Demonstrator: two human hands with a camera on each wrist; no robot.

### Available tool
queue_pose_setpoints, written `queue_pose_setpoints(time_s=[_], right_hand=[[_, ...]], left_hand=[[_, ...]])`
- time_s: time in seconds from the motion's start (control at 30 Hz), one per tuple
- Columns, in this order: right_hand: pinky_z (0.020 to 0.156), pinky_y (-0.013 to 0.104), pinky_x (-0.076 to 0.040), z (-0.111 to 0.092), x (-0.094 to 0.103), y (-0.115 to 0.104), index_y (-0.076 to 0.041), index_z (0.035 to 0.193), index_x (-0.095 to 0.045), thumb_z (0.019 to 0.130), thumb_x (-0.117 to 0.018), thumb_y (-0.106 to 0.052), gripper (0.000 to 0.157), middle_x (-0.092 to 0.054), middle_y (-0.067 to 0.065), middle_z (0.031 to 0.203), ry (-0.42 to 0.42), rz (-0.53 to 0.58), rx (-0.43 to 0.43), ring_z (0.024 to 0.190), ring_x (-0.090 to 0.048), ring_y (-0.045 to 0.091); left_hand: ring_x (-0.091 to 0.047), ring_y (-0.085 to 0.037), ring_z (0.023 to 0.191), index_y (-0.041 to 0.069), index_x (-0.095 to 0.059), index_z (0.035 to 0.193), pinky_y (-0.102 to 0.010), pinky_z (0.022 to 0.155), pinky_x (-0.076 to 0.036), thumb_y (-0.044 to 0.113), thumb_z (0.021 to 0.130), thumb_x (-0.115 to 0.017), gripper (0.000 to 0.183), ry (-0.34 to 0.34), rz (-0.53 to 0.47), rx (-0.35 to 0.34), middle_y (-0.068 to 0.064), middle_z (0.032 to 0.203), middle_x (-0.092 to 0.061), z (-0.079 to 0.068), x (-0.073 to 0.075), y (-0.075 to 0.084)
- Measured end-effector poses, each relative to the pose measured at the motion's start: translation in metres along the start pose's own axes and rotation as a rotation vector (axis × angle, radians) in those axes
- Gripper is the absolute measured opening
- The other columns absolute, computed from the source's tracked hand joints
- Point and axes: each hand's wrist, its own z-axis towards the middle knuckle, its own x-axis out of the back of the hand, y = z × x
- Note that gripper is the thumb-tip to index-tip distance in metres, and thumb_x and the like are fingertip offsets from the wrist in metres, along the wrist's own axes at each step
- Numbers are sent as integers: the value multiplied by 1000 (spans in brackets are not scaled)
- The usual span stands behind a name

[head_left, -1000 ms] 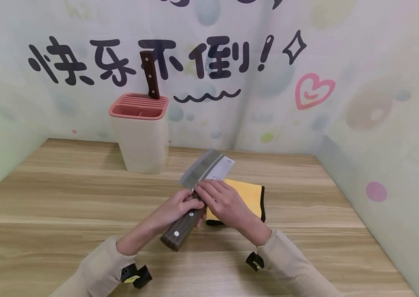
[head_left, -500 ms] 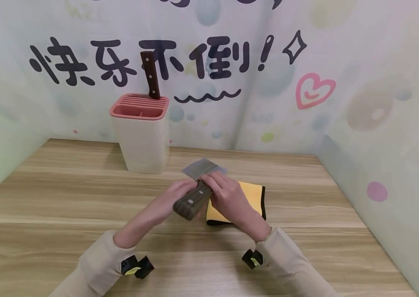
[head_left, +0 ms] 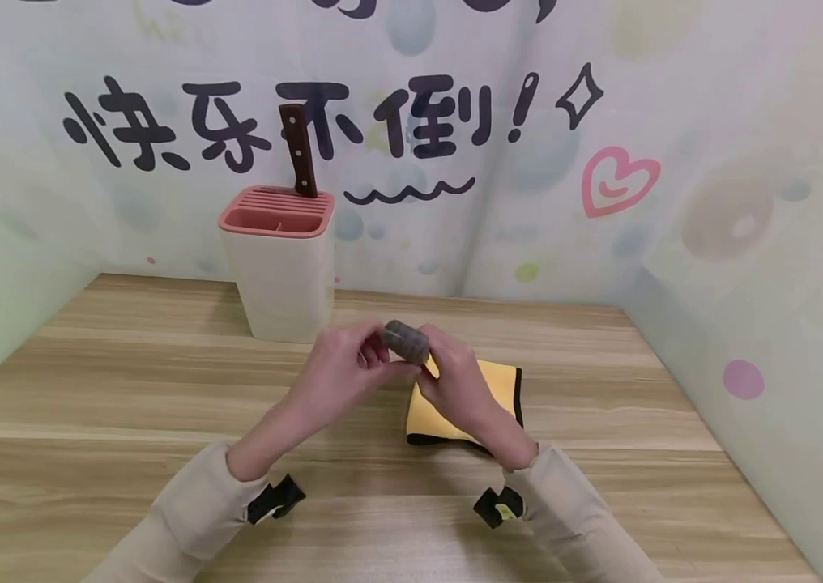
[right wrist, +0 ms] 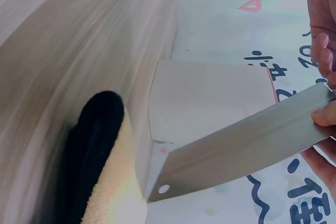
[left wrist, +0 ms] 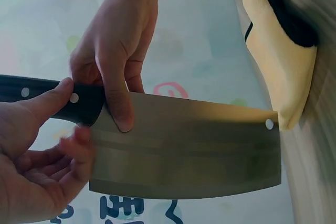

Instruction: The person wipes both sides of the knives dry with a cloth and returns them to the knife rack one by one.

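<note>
A cleaver with a dark riveted handle (head_left: 406, 343) is held over the table, handle end towards the head camera. Its broad blade (left wrist: 194, 145) points down in the left wrist view. My right hand (head_left: 458, 380) pinches the cleaver where blade and handle meet, thumb flat on the blade (right wrist: 236, 156). On the other side, my left hand (head_left: 334, 364) lays its thumb against the handle, while its other fingers curl loosely beside the blade's heel and look blurred. A folded yellow cloth with black edging (head_left: 428, 417) lies on the table beneath my right hand.
At the back left stands a white knife block (head_left: 283, 283) with a pink slotted top. A brown knife handle (head_left: 299, 154) sticks up from it. The wooden table (head_left: 127, 389) meets a printed backdrop (head_left: 513, 210) behind and at both sides.
The cleaver has tipped up from lying slanted, so its handle end now faces the head camera and its blade is hidden there. The left hand's fingers have loosened from the handle.
</note>
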Motion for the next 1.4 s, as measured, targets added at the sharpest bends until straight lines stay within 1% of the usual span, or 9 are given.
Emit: queue_pose_setpoints(time_s=[0.1,0.17,0.27,0.37,0.6,0.9,1.23,1.33,1.4], right_hand=[[62,29,-50,2,1,0,2,92,-57,71,-67,11,25,-62,10,81,-8,19,-40,71,-60,18],[65,30,-52,3,2,0,3,94,-58,73,-66,9,23,-64,11,83,-19,44,-59,76,-63,20],[65,30,-52,6,3,1,3,92,-58,75,-63,9,19,-65,12,83,-30,94,-84,76,-64,21],[64,28,-52,8,4,1,4,91,-59,75,-59,12,18,-65,13,82,-35,142,-113,75,-64,22],[67,28,-53,13,5,1,7,94,-60,74,-58,13,20,-65,16,84,-47,225,-197,76,-65,23],[63,23,-52,17,2,3,5,100,-60,78,-62,4,22,-66,16,89,-66,301,-278,74,-65,21],[58,21,-51,22,0,10,-1,99,-64,83,-62,-9,18,-66,9,79,-128,306,-330,67,-62,13],[59,24,-52,23,-1,15,-3,95,-64,86,-60,-15,16,-66,8,79,-177,364,-369,67,-63,13],[61,26,-52,23,-3,19,-1,93,-64,89,-56,-20,21,-65,11,81,-209,428,-426,69,-64,16]], left_hand=[[-47,-9,60,3,-59,82,-20,53,-41,16,63,-80,31,94,73,-148,-3,71,-53,3,-1,0],[-50,-14,70,2,-61,92,-23,59,-44,16,63,-80,37,117,101,-231,-5,81,-54,6,-1,0],[-55,-19,87,0,-61,101,-28,72,-48,13,66,-78,41,92,91,-312,-8,95,-58,10,0,-1],[-58,-21,91,-2,-60,103,-30,76,-49,8,70,-75,37,53,52,-331,-11,98,-62,15,1,0],[-64,-25,84,-4,-59,100,-31,71,-52,2,74,-70,29,-38,-81,-209,-16,94,-65,24,6,1],[-62,-24,88,-3,-59,104,-29,72,-52,5,76,-69,31,-162,-138,-53,-15,99,-64,34,14,0],[-63,-25,84,-5,-58,104,-32,73,-52,4,77,-68,31,-209,-181,17,-17,97,-63,47,29,-4],[-63,-25,83,-5,-57,104,-33,75,-51,4,77,-68,31,-212,-166,35,-17,95,-63,51,37,-7],[-62,-25,83,-6,-57,103,-34,77,-50,4,77,-68,30,-214,-151,51,-17,95,-63,55,43,-11]])
